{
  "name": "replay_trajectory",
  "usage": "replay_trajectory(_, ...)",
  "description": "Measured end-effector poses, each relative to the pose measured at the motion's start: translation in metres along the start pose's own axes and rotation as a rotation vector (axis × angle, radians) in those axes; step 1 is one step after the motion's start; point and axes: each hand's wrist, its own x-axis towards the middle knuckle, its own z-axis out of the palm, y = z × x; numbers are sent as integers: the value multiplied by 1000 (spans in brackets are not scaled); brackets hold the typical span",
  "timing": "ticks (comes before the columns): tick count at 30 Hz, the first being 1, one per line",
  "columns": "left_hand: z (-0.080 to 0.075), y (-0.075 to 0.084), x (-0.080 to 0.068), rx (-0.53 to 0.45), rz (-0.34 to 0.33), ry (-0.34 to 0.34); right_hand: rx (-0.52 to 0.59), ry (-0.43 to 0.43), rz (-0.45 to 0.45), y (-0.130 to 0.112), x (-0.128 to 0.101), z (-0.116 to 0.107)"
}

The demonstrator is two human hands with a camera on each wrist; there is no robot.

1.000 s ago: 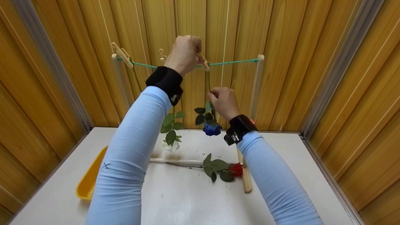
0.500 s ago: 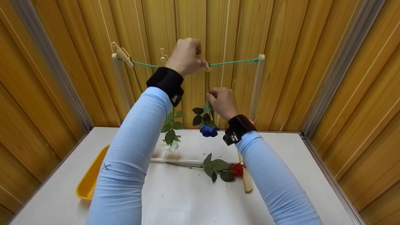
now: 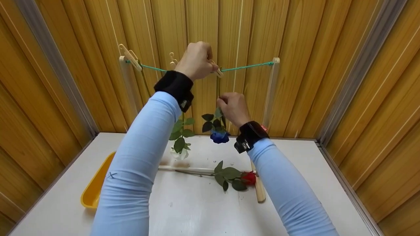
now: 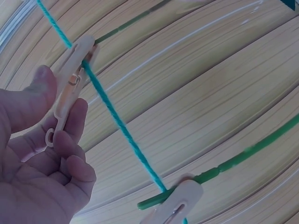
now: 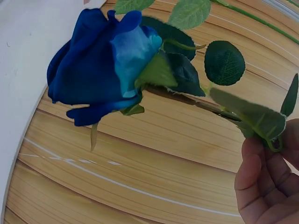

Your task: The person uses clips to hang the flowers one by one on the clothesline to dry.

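My left hand (image 3: 197, 61) holds a pale clothespin (image 4: 70, 88) on the green cord (image 4: 114, 114); its thumb is on one side and its fingers on the other. The clothespin's nose sits over the cord, with a thin stem at its tip. Lower down, my right hand (image 3: 234, 106) pinches the stem of a blue rose (image 5: 100, 60), which hangs head down with dark leaves around it. A white rose (image 3: 179, 153) hangs upside down to the left, partly behind my left sleeve. In the left wrist view a second clothespin (image 4: 180, 200) clips a green stem to the cord.
Another clothespin (image 3: 130, 58) grips a stem near the left post (image 3: 128, 85); the right post (image 3: 271, 88) carries the cord's other end. A red rose (image 3: 248, 178) lies on the white table (image 3: 183, 209) near a wooden foot (image 3: 260, 190). A yellow tray (image 3: 95, 186) stands at left.
My left hand has come down slightly with the clothespin and cord. My right hand and the blue rose have shifted a little to the left.
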Motion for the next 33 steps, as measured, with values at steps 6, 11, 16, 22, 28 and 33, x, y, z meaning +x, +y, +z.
replay_trajectory(6,-1,2,0,17,-24,-48,-11,-3,7,1,0,0)
replay_trajectory(11,-1,0,-2,48,14,-62,-10,-5,6,1,0,0)
replay_trajectory(16,-4,-5,-12,40,0,-6,-13,-11,-20,3,-2,2)
replay_trajectory(22,-7,-14,-42,-22,9,118,-12,0,-52,15,-8,0)
replay_trajectory(28,8,-41,-92,-117,48,188,46,65,-82,33,-17,-5)
replay_trajectory(33,36,-65,-135,-132,53,241,70,118,-101,43,-37,-8)
